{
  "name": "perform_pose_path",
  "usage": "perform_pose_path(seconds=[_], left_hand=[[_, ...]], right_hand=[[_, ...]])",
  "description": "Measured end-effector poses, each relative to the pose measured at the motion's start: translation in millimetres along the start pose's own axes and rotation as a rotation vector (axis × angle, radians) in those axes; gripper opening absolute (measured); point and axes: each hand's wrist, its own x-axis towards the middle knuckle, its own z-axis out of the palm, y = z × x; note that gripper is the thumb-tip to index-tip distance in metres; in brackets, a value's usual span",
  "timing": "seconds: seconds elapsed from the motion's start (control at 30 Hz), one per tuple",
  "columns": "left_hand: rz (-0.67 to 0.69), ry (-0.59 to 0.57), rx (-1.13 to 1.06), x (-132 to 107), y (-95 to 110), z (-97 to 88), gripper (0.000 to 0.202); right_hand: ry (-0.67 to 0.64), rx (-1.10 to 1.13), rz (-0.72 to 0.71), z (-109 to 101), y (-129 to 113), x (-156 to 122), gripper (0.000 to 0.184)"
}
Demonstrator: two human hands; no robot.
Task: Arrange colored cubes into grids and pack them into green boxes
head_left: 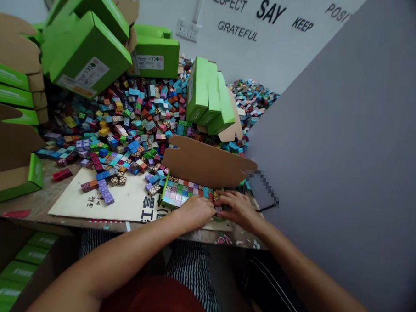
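An open green cardboard box [163, 193], its brown lid [207, 163] raised behind it, lies at the table's front edge. Rows of small patterned blocks [182, 191] in many colours fill its left and middle part. Over the box's front right side rests my left hand [197, 213], fingers curled downward; whatever is under the fingertips is hidden. My right hand [238, 207] reaches over the right end of the box, with bent fingers apart from each other. Its fingertips are at the blocks there, close to a small orange-yellow block [215, 196].
A large heap of loose blocks [137, 116] covers the back of the table. Green boxes [91, 54] are stacked at the back left, and several more [210, 94] stand behind the lid. A grey panel [345, 171] borders the right side. Printed cardboard [68, 203] lies in front.
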Motion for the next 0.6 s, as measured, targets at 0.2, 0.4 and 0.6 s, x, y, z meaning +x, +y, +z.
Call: perform_pose_path(seconds=[0.2, 0.4, 0.6], left_hand=[[-0.008, 0.015, -0.012, -1, 0, -0.3, 0.016], [-0.01, 0.025, -0.018, -2, 1, 1.6, 0.015], [0.024, 0.073, 0.013, -6, 1, 1.8, 0.011]], right_hand=[[0.239, -0.141, 0.003, 22, 2, -24, 0.016], [0.235, -0.255, -0.081, 14, -12, -32, 0.024], [-0.037, -0.142, -0.115, -11, -13, -10, 0.027]])
